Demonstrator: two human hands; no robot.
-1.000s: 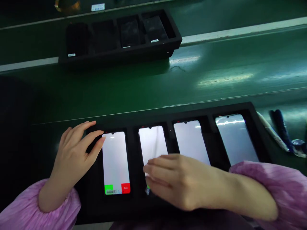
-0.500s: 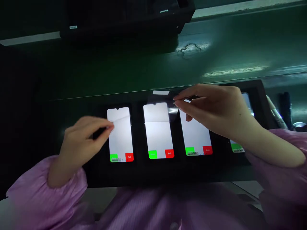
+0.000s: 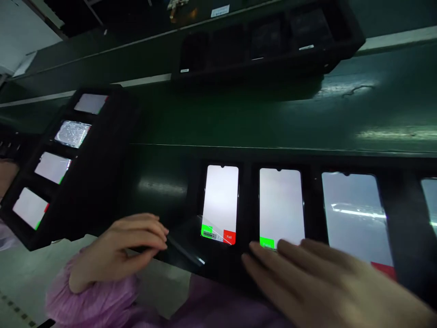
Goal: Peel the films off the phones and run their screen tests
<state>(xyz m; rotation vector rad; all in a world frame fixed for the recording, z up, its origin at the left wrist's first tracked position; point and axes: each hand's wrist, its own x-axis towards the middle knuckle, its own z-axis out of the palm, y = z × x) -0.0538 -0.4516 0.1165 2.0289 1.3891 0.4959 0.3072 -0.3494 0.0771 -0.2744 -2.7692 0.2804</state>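
My left hand [image 3: 123, 248] is closed in a pinch on a clear film [image 3: 184, 250], which hangs to the right of the fingertips and overlaps the bottom of the leftmost phone [image 3: 221, 200]. That phone shows a white screen with green and red boxes, the red one reading "Fail". My right hand [image 3: 317, 282] is open and slightly blurred, fingers extended, over the lower end of the second phone [image 3: 282, 205]. It also hides part of the third phone [image 3: 355, 214]. These phones sit in a dark tray [image 3: 249, 182].
To the left, another dark tray [image 3: 95, 150] holds several lit phones. A long black tray [image 3: 246, 68] stands across the green bench [image 3: 221, 118], at the back. At the far left edge, part of another person's hand [image 3: 7, 177] shows beside the tilted tray.
The view has swung left, bringing the left tray into sight. My left hand has moved toward the near edge with the film. My right hand has released its pinch and spread over the phones.
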